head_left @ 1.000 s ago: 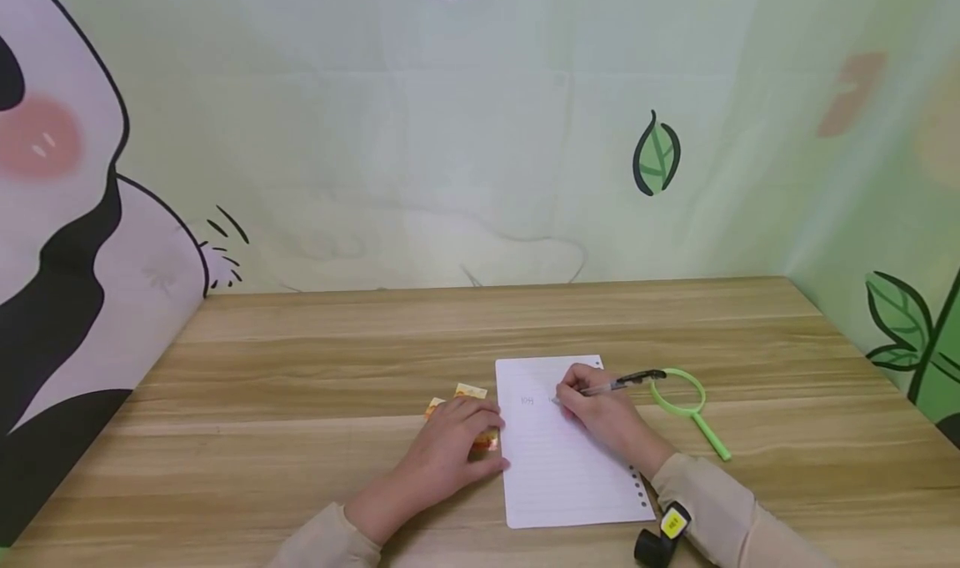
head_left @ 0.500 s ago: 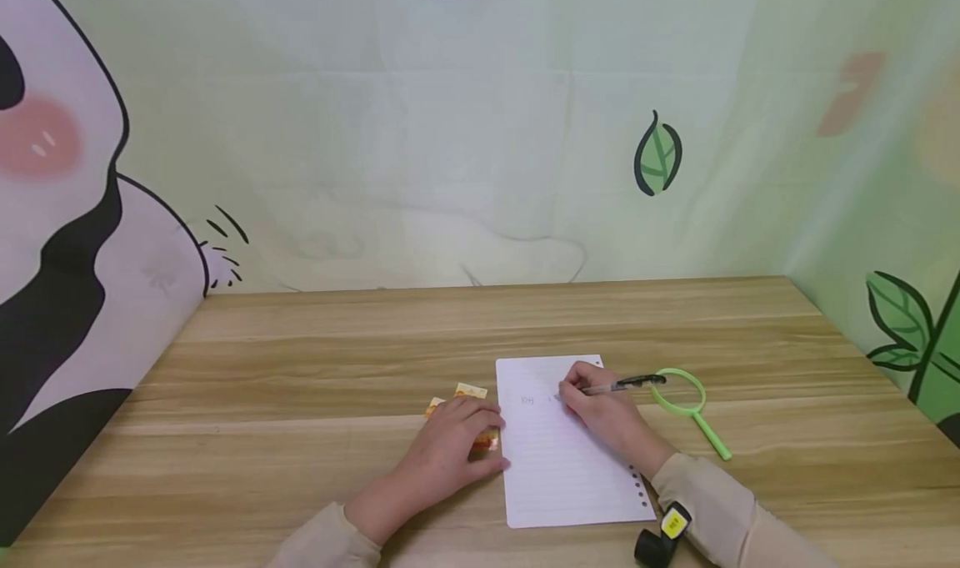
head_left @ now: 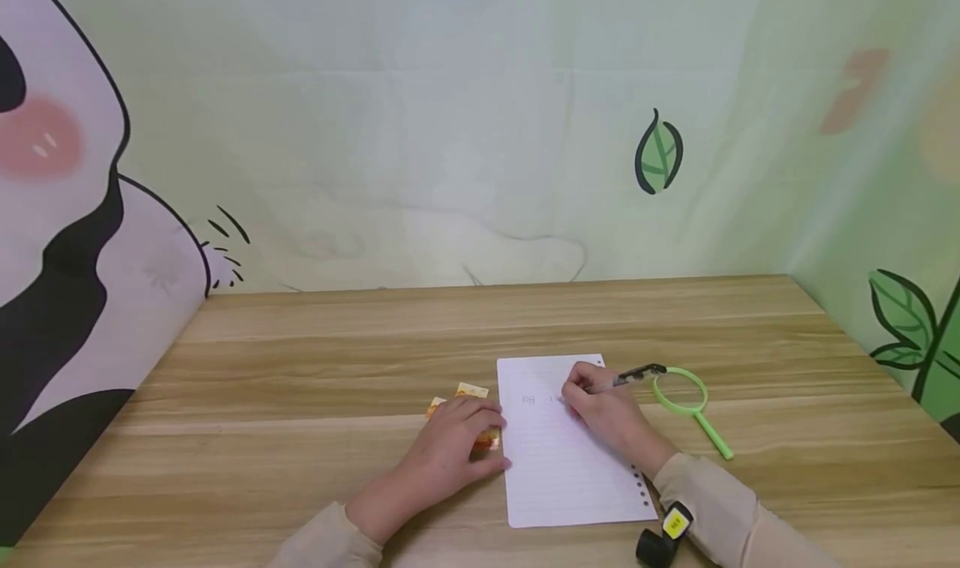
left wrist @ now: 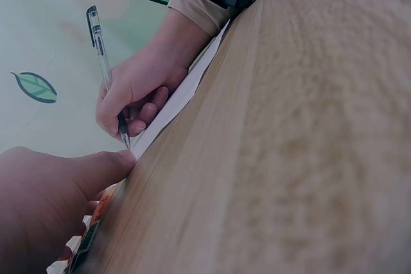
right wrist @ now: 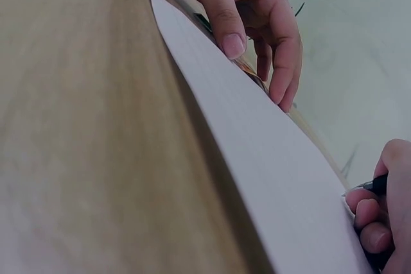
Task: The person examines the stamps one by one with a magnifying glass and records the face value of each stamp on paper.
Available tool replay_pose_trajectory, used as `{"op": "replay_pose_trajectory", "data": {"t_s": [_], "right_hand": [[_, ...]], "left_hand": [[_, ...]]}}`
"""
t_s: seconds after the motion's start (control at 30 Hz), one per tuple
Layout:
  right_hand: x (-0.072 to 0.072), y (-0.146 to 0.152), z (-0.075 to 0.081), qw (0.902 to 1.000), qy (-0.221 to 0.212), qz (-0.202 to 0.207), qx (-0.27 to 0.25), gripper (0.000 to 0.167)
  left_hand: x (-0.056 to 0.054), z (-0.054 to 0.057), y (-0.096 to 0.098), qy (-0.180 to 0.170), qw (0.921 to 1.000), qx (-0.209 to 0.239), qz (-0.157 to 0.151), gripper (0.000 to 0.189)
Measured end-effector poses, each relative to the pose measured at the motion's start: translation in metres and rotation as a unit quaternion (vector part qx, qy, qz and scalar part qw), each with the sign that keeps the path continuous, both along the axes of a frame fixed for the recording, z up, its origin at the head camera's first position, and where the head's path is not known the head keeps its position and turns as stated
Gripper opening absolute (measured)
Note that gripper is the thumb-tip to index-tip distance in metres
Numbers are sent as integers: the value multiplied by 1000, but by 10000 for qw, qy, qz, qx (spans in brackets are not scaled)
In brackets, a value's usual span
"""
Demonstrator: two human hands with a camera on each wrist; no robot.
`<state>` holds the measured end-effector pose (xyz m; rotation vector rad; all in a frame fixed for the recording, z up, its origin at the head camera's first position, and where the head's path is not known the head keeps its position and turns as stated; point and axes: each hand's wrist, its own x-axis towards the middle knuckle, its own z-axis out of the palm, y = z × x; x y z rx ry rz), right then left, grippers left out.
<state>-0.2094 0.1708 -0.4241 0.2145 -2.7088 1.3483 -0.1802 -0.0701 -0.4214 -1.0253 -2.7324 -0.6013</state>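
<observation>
Well in from the far edge of the desk [head_left: 300, 334], a lined sheet [head_left: 566, 472] is touched along its left side by the left hand [head_left: 453, 443], whose grip is relaxed over orange-and-yellow printed items [head_left: 472, 390]. A pen [head_left: 630, 376] is pinched in the right hand's [head_left: 609, 414] grip, its tip held at the sheet. Toward the desk's right edge, a green magnifying glass [head_left: 714, 435] is seen.

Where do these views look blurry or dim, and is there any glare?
Head view: brightest, a pale, glare-like streak across the backdrop at right; left wrist: dimmer, tabletop blurred at right, pen sharper; right wrist: also dim, tabletop blurred at left.
</observation>
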Motion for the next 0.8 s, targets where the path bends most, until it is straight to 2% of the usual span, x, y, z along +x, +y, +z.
{"op": "replay_pose_trajectory", "data": {"t_s": [0.2, 0.8], "right_hand": [[0, 1, -1, 9998, -60, -163, -73, 15], [0, 1, -1, 9999, -90, -143, -2, 15]], "left_hand": [[0, -1, 0, 13, 10000, -22, 11, 40], [-1, -1, 1, 14, 10000, 21, 3, 40]]}}
